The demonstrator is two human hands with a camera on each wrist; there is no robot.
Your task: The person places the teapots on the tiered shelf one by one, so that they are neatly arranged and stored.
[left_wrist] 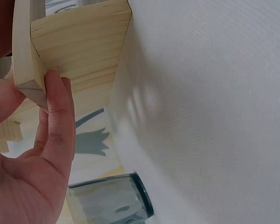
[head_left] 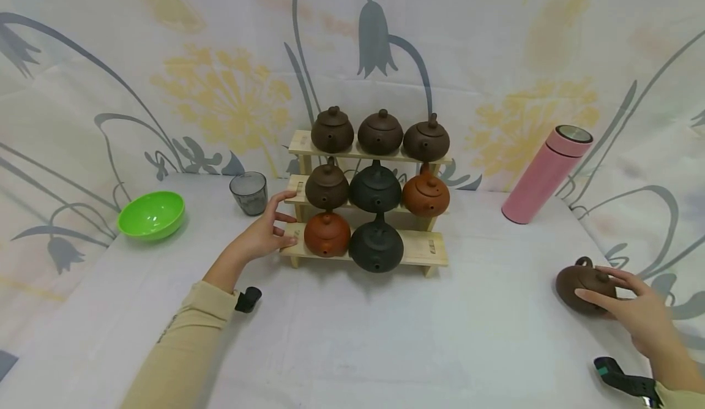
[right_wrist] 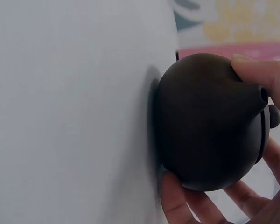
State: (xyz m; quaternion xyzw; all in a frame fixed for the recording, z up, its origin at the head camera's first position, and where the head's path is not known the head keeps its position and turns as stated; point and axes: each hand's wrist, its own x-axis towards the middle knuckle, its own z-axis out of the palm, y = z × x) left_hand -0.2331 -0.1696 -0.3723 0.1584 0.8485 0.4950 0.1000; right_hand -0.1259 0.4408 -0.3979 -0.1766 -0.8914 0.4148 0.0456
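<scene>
A three-tier wooden rack bears several small teapots in brown, black and orange-red. My left hand pinches the left end of its lowest shelf, thumb on one face and fingers on the other, as the left wrist view shows at the shelf's end. Beside that hand on the lowest shelf sit an orange-red teapot and a black teapot. Far to the right, my right hand grips a dark brown teapot round its body, spout showing in the right wrist view. Whether its base touches the table is unclear.
A smoky glass cup stands left of the rack, with a bright green bowl farther left. At the right rear a pink thermos stands upright. Patterned cloth hangs behind the white tabletop.
</scene>
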